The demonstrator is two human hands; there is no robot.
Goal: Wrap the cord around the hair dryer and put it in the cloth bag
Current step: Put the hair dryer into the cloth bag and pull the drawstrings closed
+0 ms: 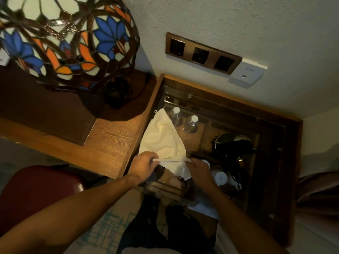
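Observation:
A cream cloth bag (163,138) lies across the left part of a glass-topped wooden cabinet (275,136). My left hand (145,164) pinches its near edge on the left. My right hand (197,168) grips the same edge on the right, and the two hold the bag's mouth between them. The black hair dryer (236,147) lies on the glass to the right of the bag, apart from both hands. Its black cord (236,176) trails down from the handle toward the front.
Two water bottles (183,119) and white cups (220,177) stand under the glass. A stained-glass lamp (64,37) sits on the wooden desk (110,142) to the left. Wall sockets (201,54) are behind. A red chair (33,195) is at the lower left.

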